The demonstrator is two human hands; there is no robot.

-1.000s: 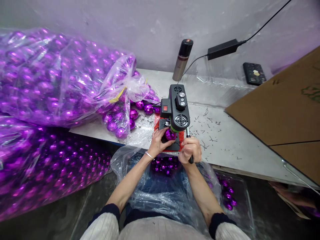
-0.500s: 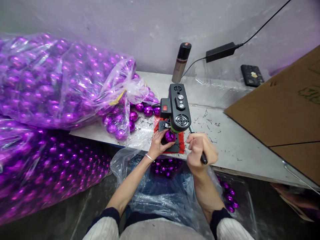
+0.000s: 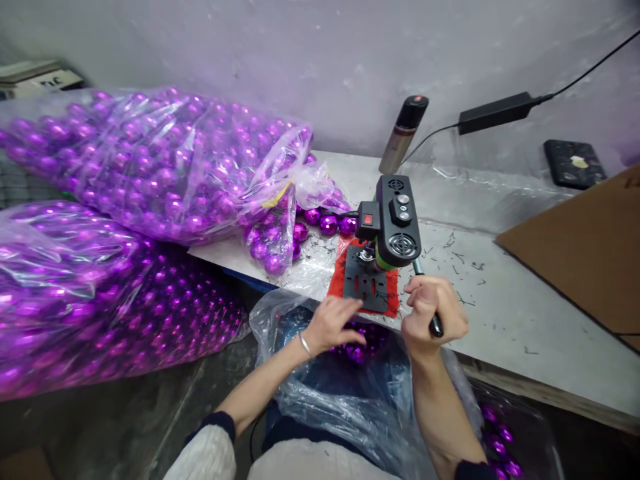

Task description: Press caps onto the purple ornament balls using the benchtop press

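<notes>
My right hand [image 3: 434, 313] is wrapped round the black-gripped lever handle [image 3: 437, 327] of a small black bench press [image 3: 399, 220]. The press has a red switch and a slotted metal base plate [image 3: 367, 277], lying on a red cloth [image 3: 337, 283]. No ball sits on the plate. Just in front of the table edge, my left hand [image 3: 333, 325] hangs with fingers stretched and thumb apart, holding nothing. Beneath it, shiny purple faceted balls [image 3: 361, 350] lie in a clear plastic liner [image 3: 345, 410] at my lap, partly hidden by the hand.
Big clear bags of purple balls [image 3: 165, 167] fill the left side. Loose balls [image 3: 329, 225] lie beside the press. A spray can [image 3: 404, 133], a power adapter [image 3: 495, 113] and a phone-like black object [image 3: 575, 163] are at the back. A cardboard box [image 3: 580, 247] stands right.
My left hand has let go of the purple ball at the press and drawn back below the table edge. The right hand still grips the lever. The view has swung left.
</notes>
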